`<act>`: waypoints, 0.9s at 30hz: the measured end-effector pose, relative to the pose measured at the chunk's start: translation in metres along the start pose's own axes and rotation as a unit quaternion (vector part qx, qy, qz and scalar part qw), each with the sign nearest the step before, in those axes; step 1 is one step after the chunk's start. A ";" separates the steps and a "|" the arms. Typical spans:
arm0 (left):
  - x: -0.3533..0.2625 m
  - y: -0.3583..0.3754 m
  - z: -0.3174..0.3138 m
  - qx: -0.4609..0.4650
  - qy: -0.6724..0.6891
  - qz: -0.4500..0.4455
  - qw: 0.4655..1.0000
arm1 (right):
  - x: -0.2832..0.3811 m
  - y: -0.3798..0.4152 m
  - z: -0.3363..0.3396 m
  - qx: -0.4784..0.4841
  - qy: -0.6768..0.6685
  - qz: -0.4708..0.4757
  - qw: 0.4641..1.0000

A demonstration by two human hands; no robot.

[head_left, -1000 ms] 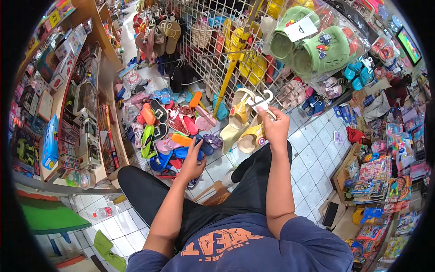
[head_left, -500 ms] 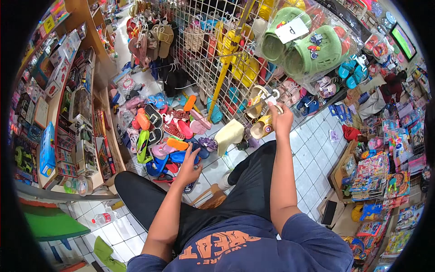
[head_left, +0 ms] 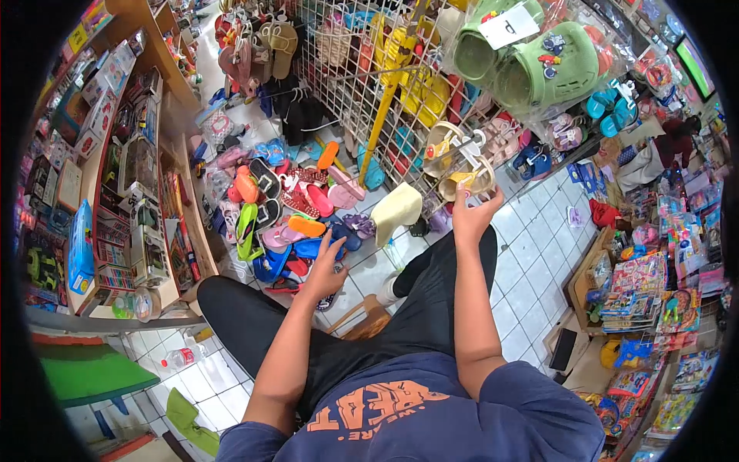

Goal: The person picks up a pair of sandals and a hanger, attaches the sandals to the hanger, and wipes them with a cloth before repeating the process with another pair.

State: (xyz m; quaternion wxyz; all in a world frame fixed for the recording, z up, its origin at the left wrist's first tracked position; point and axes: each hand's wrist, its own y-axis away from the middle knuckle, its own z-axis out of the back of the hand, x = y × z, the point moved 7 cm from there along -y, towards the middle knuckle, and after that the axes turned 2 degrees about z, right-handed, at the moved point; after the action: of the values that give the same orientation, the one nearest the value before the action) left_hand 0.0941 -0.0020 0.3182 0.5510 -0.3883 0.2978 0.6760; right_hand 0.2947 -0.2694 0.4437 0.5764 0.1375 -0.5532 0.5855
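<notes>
A pair of yellow and cream sandals (head_left: 450, 150) on a white plastic hanger (head_left: 473, 146) is at the wire rack. Just below it is my right hand (head_left: 473, 212), fingers apart and fingertips close to the lower sandal; whether they touch it I cannot tell. My left hand (head_left: 329, 266) is empty with its fingers spread, beside the pile of loose sandals (head_left: 296, 200) on the floor. A pale yellow item (head_left: 396, 212) stands between the pile and my right hand.
The white wire rack (head_left: 331, 69) has a yellow post (head_left: 379, 131). Green clogs (head_left: 550, 69) hang at the upper right. Shelves of boxed goods (head_left: 142, 185) stand left, a plastic bottle (head_left: 183, 356) lies lower left, and packaged toys (head_left: 635, 289) are at right. A person (head_left: 673, 146) is far right.
My right hand has moved down from the top of the hanger, and its fingers have opened. The sandals stay by the rack. My left hand has shifted slightly, and the view has tilted a little.
</notes>
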 end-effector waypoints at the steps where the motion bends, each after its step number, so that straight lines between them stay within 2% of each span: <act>1: 0.001 0.000 -0.004 0.014 -0.008 0.011 1.000 | -0.015 0.004 -0.005 0.012 -0.002 -0.022 1.000; 2: 0.004 0.001 -0.005 0.027 -0.018 0.024 0.999 | -0.020 0.012 -0.009 0.017 -0.005 -0.027 0.999; 3: 0.016 0.002 -0.012 0.071 -0.026 0.046 0.996 | -0.033 0.022 -0.015 0.023 -0.046 -0.100 0.994; 4: 0.023 0.003 -0.013 0.070 -0.032 0.050 0.996 | -0.050 0.034 -0.023 0.028 -0.088 -0.172 0.981; 6: 0.041 0.010 -0.032 0.190 -0.106 0.109 0.970 | -0.084 0.065 -0.044 0.048 -0.102 -0.200 0.973; 7: 0.040 0.012 -0.032 0.188 -0.109 0.112 0.970 | -0.115 0.087 -0.066 0.114 -0.081 -0.220 0.965; 8: 0.043 0.016 -0.038 0.245 -0.137 0.139 0.950 | -0.131 0.105 -0.079 0.179 -0.059 -0.238 0.953; 9: 0.047 0.022 -0.042 0.299 -0.164 0.165 0.925 | -0.107 0.122 -0.084 0.309 -0.049 -0.293 0.903; 10: 0.047 0.022 -0.042 0.298 -0.167 0.167 0.925 | -0.074 0.143 -0.084 0.433 -0.038 -0.340 0.834; 12: 0.053 0.029 -0.046 0.346 -0.191 0.175 0.902 | -0.054 0.176 -0.095 0.644 0.015 -0.230 0.729; 13: 0.054 0.027 -0.046 0.339 -0.213 0.154 0.904 | -0.063 0.186 -0.100 0.645 0.012 -0.228 0.729; 15: 0.061 0.024 -0.046 0.330 -0.205 0.151 0.909 | -0.057 0.220 -0.117 0.766 0.000 0.016 0.643; 16: 0.064 0.023 -0.046 0.323 -0.194 0.148 0.914 | -0.055 0.223 -0.115 0.765 -0.001 0.019 0.643; 18: 0.062 0.022 -0.041 0.291 -0.207 0.129 0.925 | -0.066 0.233 -0.109 0.791 0.120 -0.007 0.600; 19: 0.061 0.022 -0.038 0.299 -0.206 0.139 0.921 | -0.064 0.234 -0.107 0.800 0.149 0.010 0.581; 24: 0.075 0.030 -0.037 0.307 -0.215 0.156 0.914 | -0.073 0.238 -0.110 0.797 0.156 -0.010 0.583; 26: 0.076 0.034 -0.036 0.300 -0.222 0.154 0.915 | -0.077 0.239 -0.109 0.787 0.130 -0.094 0.596; 27: 0.079 0.036 -0.036 0.299 -0.230 0.152 0.914 | -0.081 0.242 -0.110 0.789 0.136 -0.100 0.590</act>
State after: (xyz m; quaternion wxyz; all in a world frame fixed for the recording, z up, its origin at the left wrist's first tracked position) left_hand 0.0588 0.0010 0.2315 0.5851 0.0101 0.4065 0.7017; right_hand 0.1714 -0.1562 0.2219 0.3660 0.5117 0.2280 0.7431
